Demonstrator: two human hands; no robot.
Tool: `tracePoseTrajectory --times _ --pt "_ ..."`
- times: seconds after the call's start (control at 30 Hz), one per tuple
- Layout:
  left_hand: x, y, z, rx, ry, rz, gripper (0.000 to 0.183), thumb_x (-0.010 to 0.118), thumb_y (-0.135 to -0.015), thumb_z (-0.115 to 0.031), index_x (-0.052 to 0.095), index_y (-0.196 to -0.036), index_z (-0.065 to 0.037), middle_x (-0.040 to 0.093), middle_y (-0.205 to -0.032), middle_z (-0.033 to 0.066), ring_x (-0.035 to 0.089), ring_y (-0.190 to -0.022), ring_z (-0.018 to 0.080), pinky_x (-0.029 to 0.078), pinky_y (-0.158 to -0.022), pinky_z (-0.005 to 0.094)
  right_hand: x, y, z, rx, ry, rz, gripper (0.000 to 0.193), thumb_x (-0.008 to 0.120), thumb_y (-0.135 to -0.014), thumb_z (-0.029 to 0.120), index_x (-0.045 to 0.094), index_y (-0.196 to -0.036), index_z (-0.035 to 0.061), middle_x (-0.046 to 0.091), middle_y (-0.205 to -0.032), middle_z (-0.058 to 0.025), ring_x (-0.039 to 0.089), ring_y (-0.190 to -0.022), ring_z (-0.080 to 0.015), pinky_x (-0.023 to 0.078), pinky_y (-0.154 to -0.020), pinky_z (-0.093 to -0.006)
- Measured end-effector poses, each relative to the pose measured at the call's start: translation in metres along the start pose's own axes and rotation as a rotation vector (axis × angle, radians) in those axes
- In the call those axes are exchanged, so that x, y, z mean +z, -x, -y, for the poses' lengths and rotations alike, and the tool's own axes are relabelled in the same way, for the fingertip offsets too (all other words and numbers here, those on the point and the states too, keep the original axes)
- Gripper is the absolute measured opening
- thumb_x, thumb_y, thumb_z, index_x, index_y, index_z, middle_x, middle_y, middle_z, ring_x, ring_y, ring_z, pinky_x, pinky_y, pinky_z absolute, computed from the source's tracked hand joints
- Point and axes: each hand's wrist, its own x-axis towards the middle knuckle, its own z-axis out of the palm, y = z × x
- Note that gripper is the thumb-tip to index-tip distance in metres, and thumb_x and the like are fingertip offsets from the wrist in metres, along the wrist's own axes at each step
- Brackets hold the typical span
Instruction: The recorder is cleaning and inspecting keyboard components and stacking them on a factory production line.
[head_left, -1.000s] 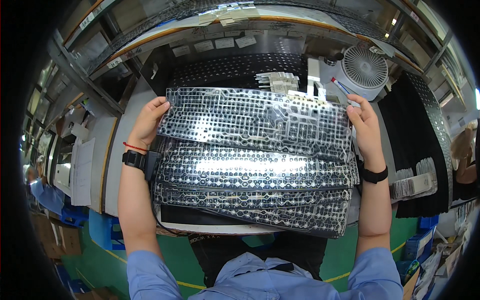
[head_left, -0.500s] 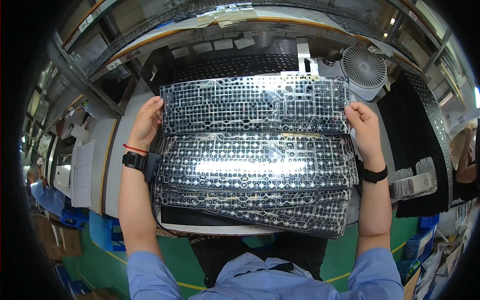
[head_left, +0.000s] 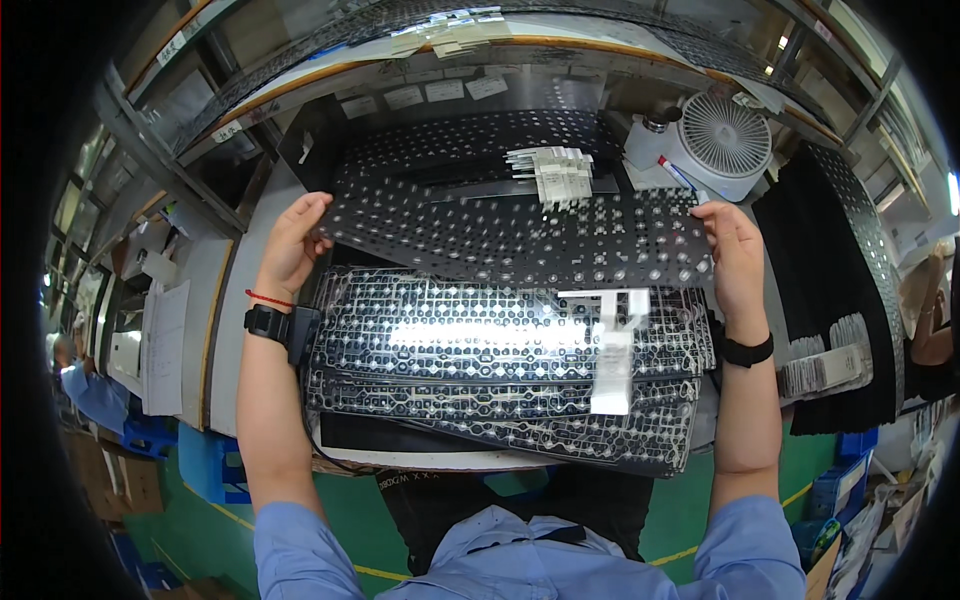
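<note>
Head: black sheet (head_left: 490, 235) spans left hand (head_left: 295, 242) to right hand (head_left: 737, 258).

Free tabletop (head_left: 230, 345) beside left hand (head_left: 294, 245) — fan (head_left: 727, 137) stands beyond right hand (head_left: 738, 255).

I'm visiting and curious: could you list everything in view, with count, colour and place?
Perforated sheet: 1, black, raised above the pile
Circuit sheets: several, black and silver, piled in front
Tail strip: 1, white, over the pile
Strip bundle: 1, whitish, beyond the raised sheet
Desk fan: 1, white, far right
Sheet stack: 1, black, right
Shelf: 1, brown-edged, far side
Floor: 1, green, below
Co-worker: 1, blue clothing, far left
Wristwatch: 1, black, left wrist
Cord bracelet: 1, red, left wrist
Wristband: 1, black, right wrist
Fingers: two hands' worth, bare, gripping the raised sheet's ends
Smaller background items are too unclear to count.
</note>
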Motion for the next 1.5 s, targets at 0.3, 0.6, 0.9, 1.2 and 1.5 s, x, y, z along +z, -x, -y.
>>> tracePoseTrajectory --times 0.3,0.6,0.9,1.2,1.5 --pt "0.012 0.008 -0.010 -0.150 -0.070 0.244 0.032 0.052 -0.101 -0.023 0.056 -0.125 -0.001 0.062 -0.079 -0.0041 0.053 -0.059 0.0013 0.040 -0.050 0.0140 0.009 0.000 -0.003 0.006 -0.004 -0.001 0.024 0.062 -0.089 -0.007 0.057 -0.112 -0.0035 0.065 -0.095 -0.0050 0.063 -0.080 -0.0065 0.049 -0.068 -0.0190" --pt "0.005 -0.001 -0.003 -0.113 0.020 0.161 0.017 0.054 -0.100 -0.019 0.058 -0.112 -0.007 0.062 -0.085 -0.0051 0.053 -0.060 -0.0025 0.039 -0.047 0.0106 0.009 0.004 0.004 -0.061 0.054 0.011 0.029 0.060 -0.093 0.003 0.056 -0.121 -0.0032 0.061 -0.111 -0.0076 0.061 -0.078 -0.0069 0.047 -0.065 -0.0181" --pt "0.015 -0.006 -0.005 -0.020 0.278 -0.170 0.034 0.051 -0.101 -0.018 0.050 -0.129 0.003 0.063 -0.117 0.0169 0.066 -0.100 0.0200 0.056 -0.082 0.0219 0.000 0.003 0.009 0.022 0.424 0.288 0.053 0.073 -0.084 0.020 0.054 -0.130 0.0032 0.059 -0.119 -0.0068 0.054 -0.107 -0.0151 0.045 -0.089 -0.0277" --pt "0.000 -0.002 -0.002 -0.100 0.135 0.077 0.038 0.047 -0.103 -0.021 0.049 -0.131 0.004 0.062 -0.120 0.0191 0.065 -0.104 0.0226 0.057 -0.087 0.0290 0.009 0.006 0.020 0.198 0.596 0.428 0.038 0.078 -0.079 0.017 0.062 -0.109 0.0007 0.063 -0.093 -0.0043 0.058 -0.090 -0.0141 0.046 -0.083 -0.0284" --pt "0.006 0.003 -0.005 -0.171 0.047 0.187 0.040 0.047 -0.103 -0.026 0.049 -0.132 0.002 0.063 -0.121 0.0177 0.065 -0.107 0.0232 0.056 -0.089 0.0311 0.004 0.001 -0.001 0.206 0.319 0.248 0.020 0.071 -0.086 0.013 0.062 -0.098 0.0010 0.059 -0.087 -0.0008 0.055 -0.080 -0.0096 0.045 -0.075 -0.0252"
